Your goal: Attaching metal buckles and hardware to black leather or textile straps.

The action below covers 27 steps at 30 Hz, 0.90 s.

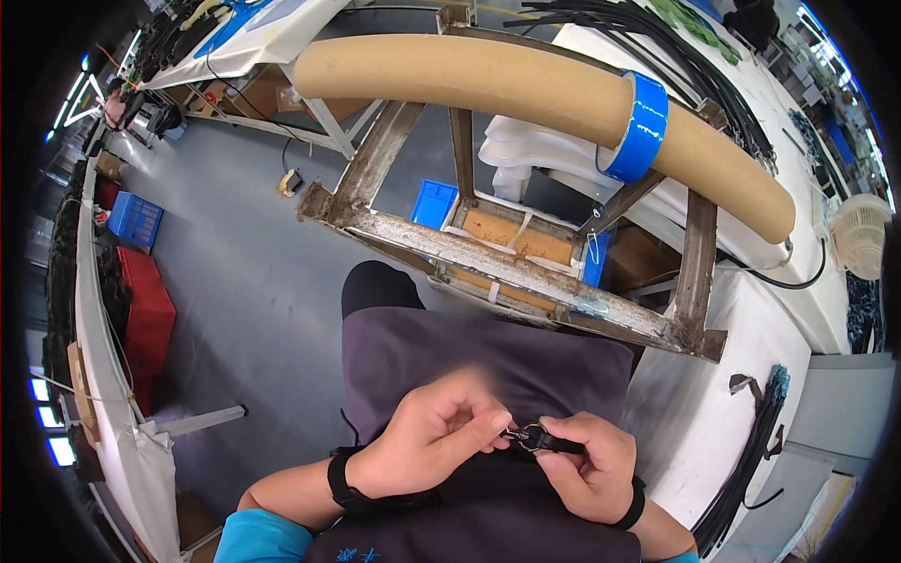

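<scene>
Where fingers overlap, clasp detail unclear: left hand (434, 439) pinches metal ring (531, 436); right hand (587, 464) grips black strap (561, 444).

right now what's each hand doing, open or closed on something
Left hand: closed, fingertips pinching the small metal ring.
Right hand: closed, grip on the black strap that carries the ring.

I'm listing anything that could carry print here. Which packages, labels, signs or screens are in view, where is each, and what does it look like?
Blue glossy tape band: wrapped round the brown cardboard tube near its right end.
Blue plastic crates: on the floor at far left, rectangular, ribbed.
Red bin: just below those crates, boxy.
Cardboard box: brown, under the upper-left table.
No signs or screens can be made out.
</scene>
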{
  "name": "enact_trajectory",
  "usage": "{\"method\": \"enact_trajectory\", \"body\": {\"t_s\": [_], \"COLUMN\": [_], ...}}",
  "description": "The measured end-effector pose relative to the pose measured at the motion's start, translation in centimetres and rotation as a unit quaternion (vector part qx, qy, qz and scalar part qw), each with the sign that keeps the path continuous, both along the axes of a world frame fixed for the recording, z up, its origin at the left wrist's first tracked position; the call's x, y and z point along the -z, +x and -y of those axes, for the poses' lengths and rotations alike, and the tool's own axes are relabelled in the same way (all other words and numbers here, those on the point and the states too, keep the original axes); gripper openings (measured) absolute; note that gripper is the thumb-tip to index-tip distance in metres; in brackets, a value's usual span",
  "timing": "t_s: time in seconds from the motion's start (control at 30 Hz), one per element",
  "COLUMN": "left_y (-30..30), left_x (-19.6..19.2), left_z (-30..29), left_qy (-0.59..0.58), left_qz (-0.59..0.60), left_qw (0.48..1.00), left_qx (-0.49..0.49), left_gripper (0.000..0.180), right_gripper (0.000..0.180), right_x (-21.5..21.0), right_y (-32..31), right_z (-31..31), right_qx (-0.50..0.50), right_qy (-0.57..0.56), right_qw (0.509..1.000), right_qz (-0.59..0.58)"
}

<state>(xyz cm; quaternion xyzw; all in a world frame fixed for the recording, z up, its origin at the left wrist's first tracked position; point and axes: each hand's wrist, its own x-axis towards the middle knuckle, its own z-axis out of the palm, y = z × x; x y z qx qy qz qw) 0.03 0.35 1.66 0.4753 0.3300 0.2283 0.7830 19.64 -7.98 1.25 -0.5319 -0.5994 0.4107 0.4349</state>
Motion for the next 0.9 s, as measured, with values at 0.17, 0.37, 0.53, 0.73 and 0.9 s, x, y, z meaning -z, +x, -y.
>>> {"method": "enact_trajectory", "body": {"t_s": [0.17,0.37,0.53,0.73,0.9], "left_y": [0.2,0.7,0.6,0.2,-0.1], "left_x": [0.1,0.2,0.3,0.5,0.8], "left_z": [-0.2,-0.2,-0.2,-0.2,0.2], "left_qy": [0.119,0.114,0.040,0.002,-0.032], "left_qz": [-0.038,-0.049,-0.013,0.009,0.060], "left_qw": [0.992,0.992,0.999,1.000,0.998], "left_qx": [0.029,0.024,0.009,0.000,-0.015], "left_gripper": [0.009,0.009,0.008,0.008,0.004], "right_gripper": [0.026,0.018,0.013,0.008,0.006], "right_x": [0.5,1.9,1.7,2.5,2.8], "right_y": [-0.1,0.0,0.8,2.7,5.2], "right_z": [-0.3,-0.8,-1.0,-0.3,0.3], "right_qx": [0.042,0.060,0.039,0.015,-0.055], "right_qy": [-0.066,-0.042,-0.025,-0.092,-0.151], "right_qw": [0.990,0.980,0.990,0.964,0.973], "right_qz": [-0.118,-0.186,-0.132,-0.248,-0.163]}}
